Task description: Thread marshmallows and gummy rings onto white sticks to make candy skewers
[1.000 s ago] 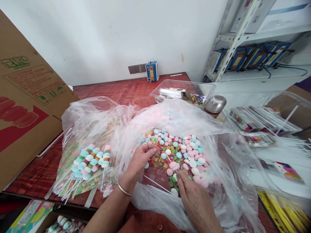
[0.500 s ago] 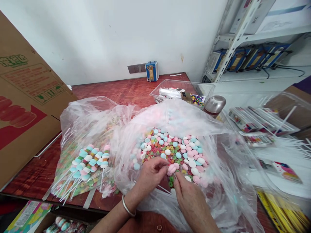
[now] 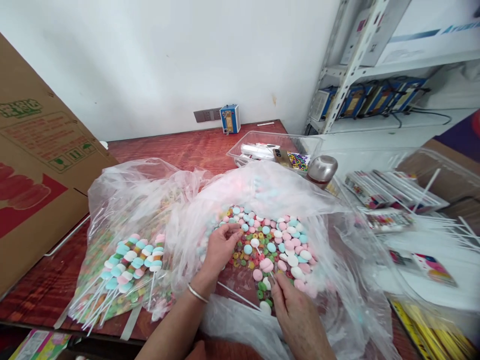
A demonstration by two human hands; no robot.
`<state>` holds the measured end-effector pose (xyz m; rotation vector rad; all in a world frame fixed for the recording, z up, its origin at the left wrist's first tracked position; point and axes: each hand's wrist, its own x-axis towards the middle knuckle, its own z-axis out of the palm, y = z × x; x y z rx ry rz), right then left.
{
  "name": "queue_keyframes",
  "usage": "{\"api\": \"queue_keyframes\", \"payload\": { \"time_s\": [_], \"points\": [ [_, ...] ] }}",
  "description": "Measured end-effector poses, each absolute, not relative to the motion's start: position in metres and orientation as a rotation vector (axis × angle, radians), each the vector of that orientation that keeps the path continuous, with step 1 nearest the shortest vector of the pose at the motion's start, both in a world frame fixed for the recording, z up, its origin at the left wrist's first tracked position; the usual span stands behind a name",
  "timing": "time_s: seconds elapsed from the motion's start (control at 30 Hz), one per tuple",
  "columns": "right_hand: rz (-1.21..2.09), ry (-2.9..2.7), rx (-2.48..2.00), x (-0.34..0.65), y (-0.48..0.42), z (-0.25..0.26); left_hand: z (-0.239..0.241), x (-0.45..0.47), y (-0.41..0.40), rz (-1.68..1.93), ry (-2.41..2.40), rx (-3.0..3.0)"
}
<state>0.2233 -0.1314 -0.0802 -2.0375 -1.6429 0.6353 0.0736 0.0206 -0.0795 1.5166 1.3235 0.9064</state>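
Observation:
A big clear plastic bag (image 3: 322, 235) lies open before me, holding loose candies (image 3: 277, 242): pink, white and blue discs and small coloured rings. My left hand (image 3: 220, 246) reaches into the pile's left side, fingers curled and pinched on a small candy. My right hand (image 3: 290, 302) sits at the near edge, fingers closed on a thin white stick (image 3: 268, 270) with a pink disc threaded on it. To the left, a second clear bag (image 3: 127, 220) holds several finished candy skewers (image 3: 129, 260) on white sticks.
A large cardboard box (image 3: 37, 165) leans at the left. A clear tray (image 3: 273, 150) with bits and a metal-lidded jar (image 3: 321, 170) stand behind the bag. A clear bin (image 3: 412, 200) of packets and white sticks is at the right, beyond it metal shelving (image 3: 360, 60).
My left hand went from the pile to the stick and back out to the pile's left side. The view shifted slightly downward and left.

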Motion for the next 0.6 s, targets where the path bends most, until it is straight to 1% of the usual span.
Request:
{"api": "queue_keyframes", "payload": {
  "time_s": [0.1, 0.23, 0.47, 0.6],
  "points": [
    [0.664, -1.671, -2.038, 0.224, -0.129, -0.076, -0.074, 0.073, 0.007, 0.860, 1.077, 1.116],
    [0.688, -1.736, -2.076, 0.224, -0.127, -0.071, -0.069, 0.076, -0.008, 0.853, 0.993, 0.993],
    [0.649, -1.609, -2.066, 0.216, -0.135, -0.069, -0.072, 0.082, -0.022, 0.899, 0.965, 1.074],
    [0.720, -1.483, -1.948, 0.211, -0.139, -0.068, -0.074, 0.087, -0.033, 0.969, 1.036, 1.419]
  ]
}}
